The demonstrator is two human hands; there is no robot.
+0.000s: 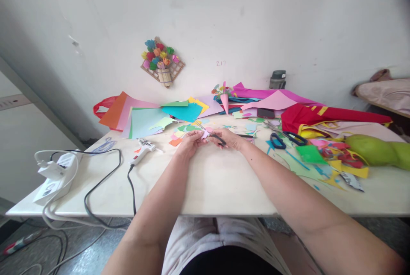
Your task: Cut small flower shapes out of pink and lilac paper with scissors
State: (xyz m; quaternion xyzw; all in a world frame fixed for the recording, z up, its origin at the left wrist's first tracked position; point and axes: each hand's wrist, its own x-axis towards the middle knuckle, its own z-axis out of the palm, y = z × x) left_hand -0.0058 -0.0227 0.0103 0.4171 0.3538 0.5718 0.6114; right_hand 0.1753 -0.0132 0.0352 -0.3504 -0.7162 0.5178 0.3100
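Snagging could be caused by the black cord (130, 181), which is run to the near edge of the table (224, 181); by a tug there, the glue gun (142, 152) might be dragged. Farther in, the small lilac paper piece (205, 134) is pinched between nearly closed fingers of the left hand (192, 141). The dark-handled scissors (218, 140) are gripped by the curled right hand (229, 139), with the blades held beside the paper. A fingertip could be nicked, since so little room is left between skin and steel, and the paper could be torn or cut askew if it were turned unevenly. It is seen as pale and thin, with an irregular outline; finer detail cannot be made out. Beyond, coloured scraps (175, 141) are strewn, among which so small a piece could be lost if dropped.
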